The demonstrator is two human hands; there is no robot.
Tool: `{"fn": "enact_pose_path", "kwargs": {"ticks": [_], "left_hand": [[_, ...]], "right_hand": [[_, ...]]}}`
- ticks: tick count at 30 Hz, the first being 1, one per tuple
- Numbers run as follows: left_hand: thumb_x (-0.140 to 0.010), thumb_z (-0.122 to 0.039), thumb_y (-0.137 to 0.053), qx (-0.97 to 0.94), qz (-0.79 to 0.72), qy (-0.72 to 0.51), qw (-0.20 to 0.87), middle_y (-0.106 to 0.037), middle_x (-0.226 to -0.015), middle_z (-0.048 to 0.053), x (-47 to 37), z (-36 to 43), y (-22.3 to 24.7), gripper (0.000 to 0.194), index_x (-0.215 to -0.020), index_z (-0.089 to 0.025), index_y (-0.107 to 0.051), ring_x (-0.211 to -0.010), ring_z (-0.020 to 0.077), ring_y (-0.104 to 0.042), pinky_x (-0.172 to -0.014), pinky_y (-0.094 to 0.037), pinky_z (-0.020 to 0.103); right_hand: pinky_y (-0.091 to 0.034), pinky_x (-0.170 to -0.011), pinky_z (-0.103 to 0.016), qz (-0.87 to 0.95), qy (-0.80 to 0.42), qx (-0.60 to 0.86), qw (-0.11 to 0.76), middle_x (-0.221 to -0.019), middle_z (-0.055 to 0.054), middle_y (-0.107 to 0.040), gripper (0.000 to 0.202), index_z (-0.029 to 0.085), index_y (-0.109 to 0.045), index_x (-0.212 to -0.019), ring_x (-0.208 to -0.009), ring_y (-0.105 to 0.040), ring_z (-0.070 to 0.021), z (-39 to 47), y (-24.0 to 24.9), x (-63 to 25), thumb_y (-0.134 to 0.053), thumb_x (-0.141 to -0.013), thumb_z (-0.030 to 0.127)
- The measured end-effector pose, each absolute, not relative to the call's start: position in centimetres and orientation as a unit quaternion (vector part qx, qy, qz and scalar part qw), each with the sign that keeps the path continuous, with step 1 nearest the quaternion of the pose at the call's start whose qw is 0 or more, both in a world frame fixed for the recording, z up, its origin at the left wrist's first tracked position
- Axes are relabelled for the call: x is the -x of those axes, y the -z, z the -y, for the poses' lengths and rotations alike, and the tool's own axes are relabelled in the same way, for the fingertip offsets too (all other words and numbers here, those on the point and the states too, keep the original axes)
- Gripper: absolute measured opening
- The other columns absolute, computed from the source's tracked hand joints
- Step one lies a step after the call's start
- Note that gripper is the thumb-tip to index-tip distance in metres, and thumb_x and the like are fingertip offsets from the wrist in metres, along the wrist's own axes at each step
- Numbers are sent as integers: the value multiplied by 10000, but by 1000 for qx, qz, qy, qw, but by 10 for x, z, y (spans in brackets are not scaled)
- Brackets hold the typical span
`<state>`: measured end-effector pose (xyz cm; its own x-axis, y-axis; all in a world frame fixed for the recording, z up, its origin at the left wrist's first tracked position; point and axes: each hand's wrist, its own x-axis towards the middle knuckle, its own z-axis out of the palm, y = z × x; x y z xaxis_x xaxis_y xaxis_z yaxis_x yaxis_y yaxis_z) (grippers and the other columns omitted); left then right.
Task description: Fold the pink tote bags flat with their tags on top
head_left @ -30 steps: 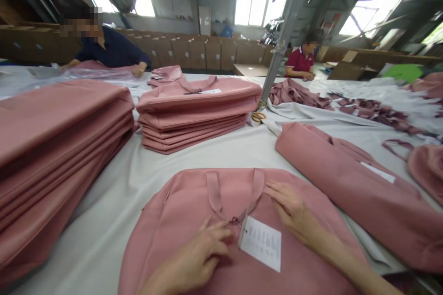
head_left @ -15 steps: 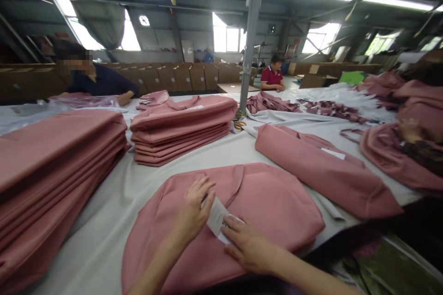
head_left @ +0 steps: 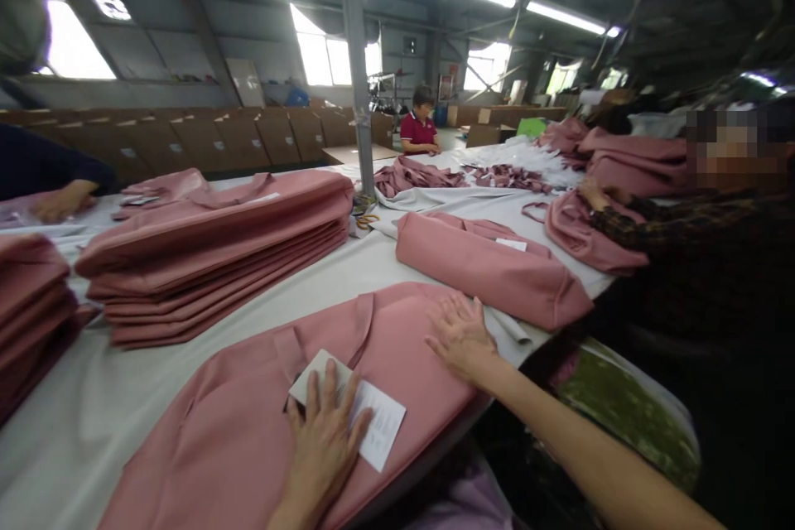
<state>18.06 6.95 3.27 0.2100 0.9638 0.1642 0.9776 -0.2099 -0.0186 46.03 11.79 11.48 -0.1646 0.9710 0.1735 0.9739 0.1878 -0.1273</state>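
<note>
A pink bag [head_left: 236,406] lies flat on the cloth-covered table in front of me, its strap [head_left: 363,330] across the upper side. My left hand [head_left: 323,439] rests with fingers spread over a white paper tag [head_left: 383,424] and a greyish card [head_left: 320,377] on the bag. My right hand [head_left: 463,339] is pressed open and flat on the bag's right part. Neither hand grips anything. Just beyond my right hand lies another pink bag [head_left: 490,269], folded long, with a white tag on top.
Stacked pink bags [head_left: 217,257] stand at the left, with another pile [head_left: 31,315] at the edge. Scissors [head_left: 366,219] lie by a metal post [head_left: 360,99]. A co-worker at the right handles a pink bag [head_left: 577,224]; others sit or stand across the table.
The view has swung right. My right hand has left the tag and moved right along the bag; my left hand has come down flat over the tag and card.
</note>
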Motion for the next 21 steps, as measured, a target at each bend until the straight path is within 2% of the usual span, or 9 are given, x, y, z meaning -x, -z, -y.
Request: {"fn": "enact_pose_path", "kwargs": {"ticks": [5, 9, 12, 14, 16, 19, 21], "left_hand": [[-889, -332, -452, 799, 586, 87, 102, -295, -1533, 131, -179, -62, -19, 485, -1374, -318, -469, -1435, 408, -60, -1085, -68, 678], [-915, -265, -356, 803, 567, 137, 125, -305, -1512, 196, -193, -57, -41, 465, -1338, -189, -532, -1435, 413, -59, -1059, -13, 724], [-909, -397, -403, 857, 478, 165, 96, -258, -1536, 180, -229, -56, -70, 574, -1422, -141, -406, -1444, 356, -98, -1114, -36, 653], [-831, -532, -520, 905, 397, 147, 45, -192, -1563, 152, -263, -59, -84, 786, -1481, -166, -275, -1447, 352, -84, -1134, -83, 612], [-746, -546, -618, 929, 360, 91, -15, -133, -1577, 146, -298, -63, -91, 939, -1503, -192, -192, -1439, 383, -87, -1120, -156, 607], [-746, -354, -609, 925, 375, -6, -59, -182, -1561, 175, -334, -72, -88, 894, -1505, -184, -167, -1396, 404, -229, -1047, -288, 609], [-774, -252, -528, 922, 383, -30, -55, -263, -1535, 181, -342, -78, -78, 810, -1501, -170, -181, -1355, 388, -314, -1005, -338, 596]], "right_hand": [[-59, -1101, -606, 700, -34, 701, 135, -1482, -158, -360, 550, 183, -363, -1448, -1387, -240, -327, -110, -55, -470, -439, -931, 354], [-6, -1120, -572, 692, -51, 693, 196, -1469, -151, -384, 541, 180, -407, -1424, -1390, -236, -313, -107, -50, -469, -474, -909, 330], [-23, -1150, -508, 683, -76, 680, 256, -1423, -109, -460, 509, 202, -475, -1376, -1358, -316, -273, -107, -56, -468, -522, -882, 313], [-113, -1163, -431, 659, -95, 682, 302, -1364, -67, -530, 457, 221, -518, -1336, -1301, -410, -222, -109, -58, -474, -520, -885, 293], [-278, -1114, -349, 608, -112, 703, 352, -1306, -57, -580, 397, 209, -536, -1309, -1222, -498, -178, -113, -59, -490, -431, -931, 268], [-451, -960, -313, 503, -131, 748, 412, -1229, -101, -618, 385, 159, -543, -1272, -1109, -580, -171, -113, -55, -527, -302, -984, 242], [-504, -874, -350, 450, -153, 769, 427, -1126, -105, -649, 313, 141, -570, -1201, -991, -625, -186, -109, -49, -551, -382, -989, 273]]}}
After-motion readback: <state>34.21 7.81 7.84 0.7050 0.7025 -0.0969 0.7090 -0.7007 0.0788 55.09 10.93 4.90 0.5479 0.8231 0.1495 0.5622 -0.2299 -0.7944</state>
